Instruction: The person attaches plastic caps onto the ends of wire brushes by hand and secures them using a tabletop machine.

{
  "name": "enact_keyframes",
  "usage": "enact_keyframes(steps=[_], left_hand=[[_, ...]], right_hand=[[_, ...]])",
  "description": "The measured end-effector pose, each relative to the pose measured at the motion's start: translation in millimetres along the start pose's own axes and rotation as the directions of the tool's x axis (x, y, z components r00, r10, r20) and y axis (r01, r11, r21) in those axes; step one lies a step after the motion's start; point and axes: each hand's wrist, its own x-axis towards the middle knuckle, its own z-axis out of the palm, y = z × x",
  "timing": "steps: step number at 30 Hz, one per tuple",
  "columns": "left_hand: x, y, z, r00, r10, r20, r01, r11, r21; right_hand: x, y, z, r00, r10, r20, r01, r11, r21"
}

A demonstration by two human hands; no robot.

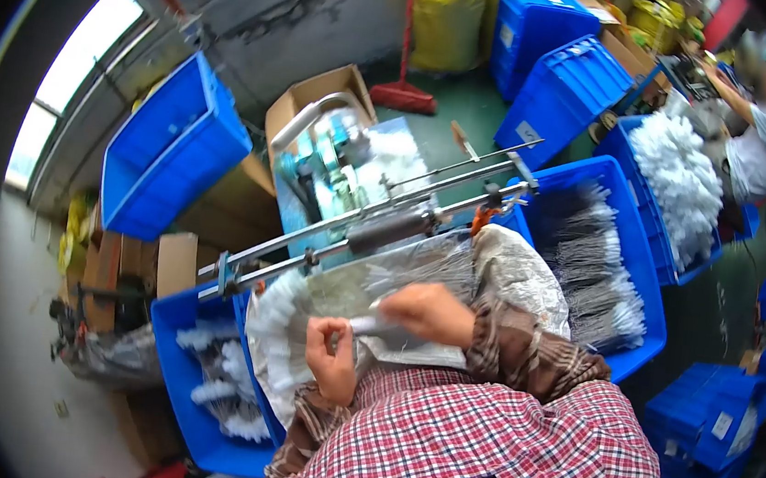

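Over a pale sheet on the lap, my left hand (332, 360) has its fingers pinched at one end of a small white piece (367, 326). My right hand (429, 313) is closed at the piece's other end, slightly blurred. Beyond the hands lie many thin wire-like stems (426, 266) on the sheet, with white fluffy tips (274, 312) along its left side. A metal rail frame with a dark roller (391, 231) crosses just beyond them.
A blue bin (655, 330) of wire-stemmed white brushes stands right; another blue bin (199, 424) stands left. Past the rails is a teal machine (326, 155). A co-worker (765, 151) sits far right beside a bin of white tufts (675, 175). A red broom (403, 96) stands behind.
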Motion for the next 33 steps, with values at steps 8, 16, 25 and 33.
enact_keyframes(steps=[8,16,25,33], left_hand=[[-4.2,15.6,5.6,0.997,0.068,0.025,-0.068,0.998,-0.017],[-0.9,3.8,-89.1,0.985,0.135,-0.11,-0.009,0.67,0.743],[-45.4,-25.3,-130.8,0.996,0.052,-0.066,0.035,0.463,0.886],[-29.3,-13.3,-129.3,0.985,0.091,-0.146,0.071,0.559,0.826]], right_hand=[[9.7,-14.3,13.2,0.996,-0.088,-0.028,0.092,0.984,0.156],[107.8,31.1,-61.1,0.953,-0.201,-0.226,0.095,0.909,-0.405],[181.0,93.2,-54.2,0.972,-0.216,-0.096,0.078,0.675,-0.734],[188.9,102.1,-50.6,0.973,-0.221,-0.061,0.107,0.672,-0.732]])
